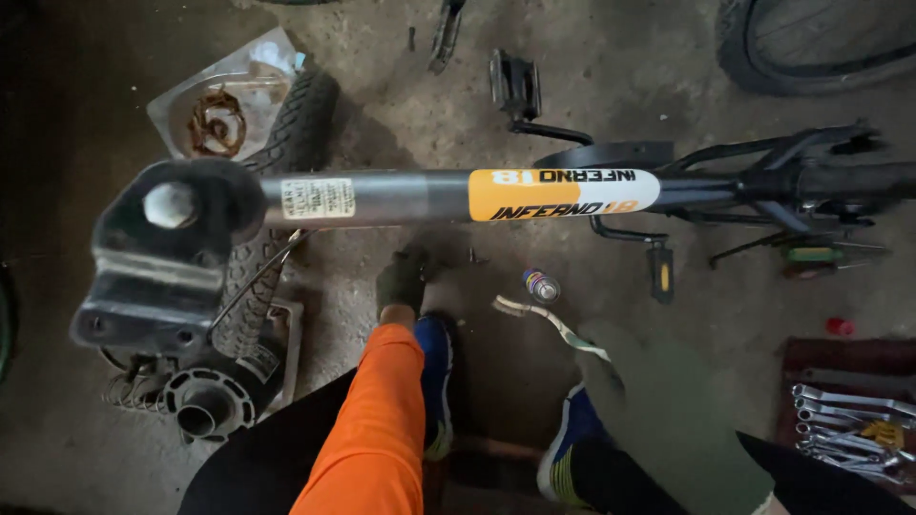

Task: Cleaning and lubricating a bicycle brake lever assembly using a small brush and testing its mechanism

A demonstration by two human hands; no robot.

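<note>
1. The fingers of the left hand (pixel 402 279), in a dark glove on an orange sleeve (pixel 374 420), curl loosely down toward the floor just under the bike frame tube (pixel 458 195); whether they grip anything cannot be told, since the spot is dark.
2. The right hand (pixel 668 410), in a green glove, is near the camera and blurred; its fingers lie fairly flat and hold nothing that shows.
3. The bike frame tube lies with its long axis left to right across the scene, its stem clamp (pixel 162 248) pointing left and toward the camera, and its dark rear part running off right.
4. A yellow and white band wraps the middle of the tube.
5. A small spray can (pixel 541 285) and a pale strap (pixel 553 324) lie on the floor between the two hands.
6. A black pedal (pixel 660 270) hangs just right of the can.
7. A tyre (pixel 277 191) passes under the tube at left.
8. A row of spanners (pixel 849 429) lies at near right.
9. Blue shoes (pixel 437 372) stand near the orange sleeve.
</note>
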